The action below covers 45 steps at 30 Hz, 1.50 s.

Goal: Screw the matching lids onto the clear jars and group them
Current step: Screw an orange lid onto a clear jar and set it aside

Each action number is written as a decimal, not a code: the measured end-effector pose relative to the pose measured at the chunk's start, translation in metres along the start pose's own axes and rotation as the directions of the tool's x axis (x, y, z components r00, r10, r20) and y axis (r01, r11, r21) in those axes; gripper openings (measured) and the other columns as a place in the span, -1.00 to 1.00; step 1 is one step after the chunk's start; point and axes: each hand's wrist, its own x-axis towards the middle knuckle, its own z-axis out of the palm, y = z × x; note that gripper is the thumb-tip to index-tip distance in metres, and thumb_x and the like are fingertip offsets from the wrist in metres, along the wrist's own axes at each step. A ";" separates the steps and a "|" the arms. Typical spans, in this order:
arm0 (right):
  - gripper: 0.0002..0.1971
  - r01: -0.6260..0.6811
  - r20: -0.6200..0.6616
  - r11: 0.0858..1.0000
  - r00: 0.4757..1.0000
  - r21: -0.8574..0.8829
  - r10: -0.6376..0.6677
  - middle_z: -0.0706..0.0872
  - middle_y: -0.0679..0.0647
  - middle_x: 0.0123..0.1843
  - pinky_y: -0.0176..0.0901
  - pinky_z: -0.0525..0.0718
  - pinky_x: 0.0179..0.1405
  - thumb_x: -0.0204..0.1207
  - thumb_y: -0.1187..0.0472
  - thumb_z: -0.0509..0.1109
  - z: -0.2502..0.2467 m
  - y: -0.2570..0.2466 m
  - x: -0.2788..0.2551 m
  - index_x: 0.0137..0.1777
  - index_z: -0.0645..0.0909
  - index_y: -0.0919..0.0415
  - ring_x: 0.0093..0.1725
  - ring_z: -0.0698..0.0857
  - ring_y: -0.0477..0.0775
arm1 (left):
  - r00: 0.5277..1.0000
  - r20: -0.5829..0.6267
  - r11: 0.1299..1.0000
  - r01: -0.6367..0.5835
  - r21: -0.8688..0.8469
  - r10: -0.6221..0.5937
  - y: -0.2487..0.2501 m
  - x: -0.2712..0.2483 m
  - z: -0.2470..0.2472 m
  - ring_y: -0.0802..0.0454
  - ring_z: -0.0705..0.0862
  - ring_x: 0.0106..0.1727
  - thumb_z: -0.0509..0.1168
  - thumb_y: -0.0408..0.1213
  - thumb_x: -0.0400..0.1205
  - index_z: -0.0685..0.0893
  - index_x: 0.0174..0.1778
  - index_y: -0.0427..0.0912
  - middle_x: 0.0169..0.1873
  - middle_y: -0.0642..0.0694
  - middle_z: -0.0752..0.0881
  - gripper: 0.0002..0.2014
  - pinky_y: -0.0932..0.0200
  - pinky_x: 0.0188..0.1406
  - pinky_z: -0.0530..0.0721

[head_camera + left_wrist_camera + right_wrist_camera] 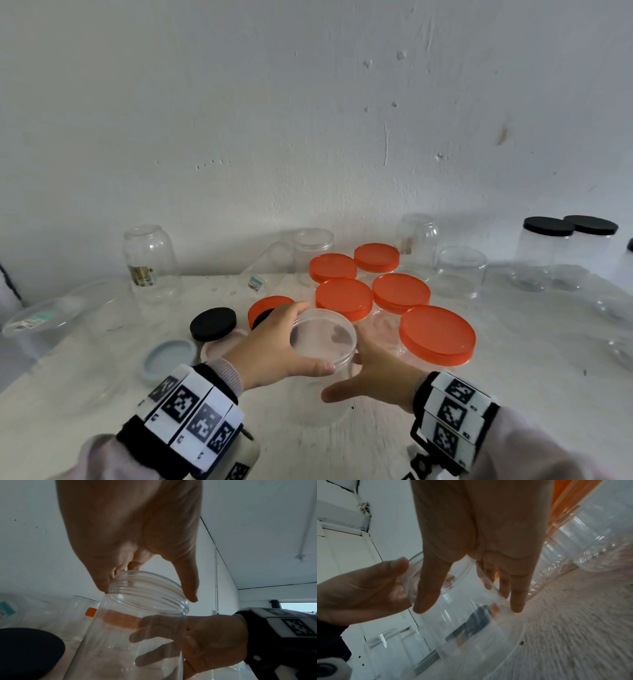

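An open clear jar (329, 342) stands on the white table, with no lid on it. My left hand (308, 337) grips its threaded rim from the left, thumb near me and fingers on the far side. In the left wrist view, the left hand (147, 595) pinches the neck of the jar (128, 635). My right hand (346, 373) holds the jar's body lower down from the right; its fingers (154, 635) show through the plastic. In the right wrist view, thumb and fingers of the right hand (469, 607) straddle the jar (462, 622).
Several orange-lidded jars (397, 294) are grouped just behind and right of my hands. Loose lids lie to the left: orange (267, 305), black (213, 323), pale blue (168, 358). Open jars (150, 260) line the back wall. Black-lidded jars (548, 253) stand far right.
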 end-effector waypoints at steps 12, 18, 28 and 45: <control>0.05 -0.030 0.004 0.998 1.000 -0.052 0.030 0.43 -0.38 0.34 -0.46 0.38 0.24 0.18 0.14 0.73 0.001 -0.004 -0.001 0.54 0.12 -0.25 0.42 0.39 -0.17 | 1.000 -0.026 1.000 0.002 0.017 -0.002 -0.003 -0.007 0.006 0.34 0.30 0.23 0.51 0.24 0.30 0.09 0.59 0.18 0.39 0.28 0.32 0.01 0.56 -0.09 0.32; 0.14 -0.101 0.011 0.989 0.995 -0.108 0.103 0.37 -0.19 0.50 0.08 0.34 0.54 0.10 0.13 0.75 -0.005 -0.016 -0.010 0.59 0.07 -0.17 0.55 0.29 0.02 | 1.000 0.018 0.990 0.017 -0.141 -0.015 -0.017 -0.006 0.007 0.21 0.27 0.54 0.55 0.29 0.10 -0.23 0.65 0.15 0.61 0.25 0.16 0.36 0.34 0.30 0.24; 0.00 0.011 0.181 0.796 0.976 -0.605 0.124 0.18 -0.20 0.59 -0.15 0.27 0.42 0.30 -0.05 0.62 -0.017 -0.086 0.008 0.64 0.06 -0.17 0.51 0.24 -0.09 | 0.990 0.136 0.919 0.029 -0.394 0.027 -0.043 -0.004 0.023 0.20 0.47 0.42 0.65 -0.18 0.26 0.22 0.55 0.14 0.37 0.18 0.51 0.00 0.18 0.42 0.50; 0.17 -0.122 0.029 0.484 0.956 -0.866 0.292 0.16 -0.02 0.62 0.24 0.41 0.40 0.07 -0.59 0.35 0.003 -0.100 0.021 0.64 -0.08 -0.22 0.57 0.24 0.20 | 0.995 0.096 0.935 0.017 -0.355 0.019 -0.051 -0.002 0.029 0.15 0.46 0.43 0.60 0.18 0.08 0.16 0.59 0.08 0.40 0.20 0.47 0.17 0.00 0.48 0.48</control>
